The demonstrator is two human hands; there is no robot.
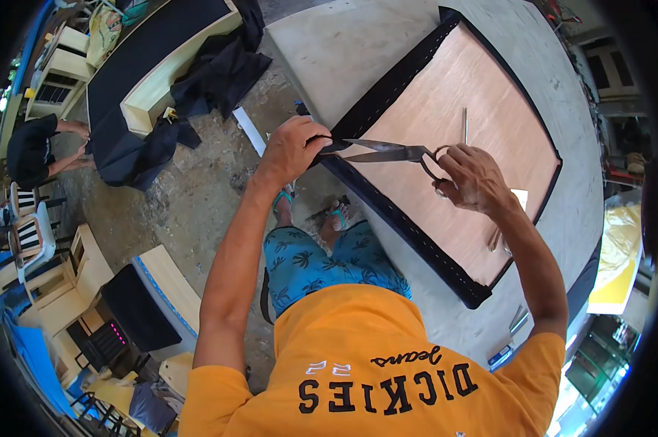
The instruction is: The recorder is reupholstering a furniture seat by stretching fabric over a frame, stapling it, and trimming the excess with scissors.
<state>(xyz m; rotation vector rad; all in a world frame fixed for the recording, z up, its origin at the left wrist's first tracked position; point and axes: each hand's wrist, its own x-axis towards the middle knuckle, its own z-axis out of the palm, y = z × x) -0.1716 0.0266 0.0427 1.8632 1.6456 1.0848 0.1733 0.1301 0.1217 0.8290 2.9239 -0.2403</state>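
Note:
On the grey table (329,44) lies a plywood panel (445,87) with black fabric (391,87) folded over its edges and fastened along them. My left hand (292,149) is closed, pinching the fabric at the panel's near-left corner. In my right hand (475,177) is a pair of scissors (398,153), fingers through the handle loops. The scissor blades are apart and point left, their tips reaching the pinched fabric. Exactly where the blades meet the cloth is partly hidden by my left fingers.
A thin metal rod (465,125) lies on the panel beyond my right hand. At upper left stands a curved wooden frame (150,95) draped in black cloth, with another person (37,151) bending beside it. Wooden furniture parts (85,269) crowd the left; yellow sheeting (620,247) is at right.

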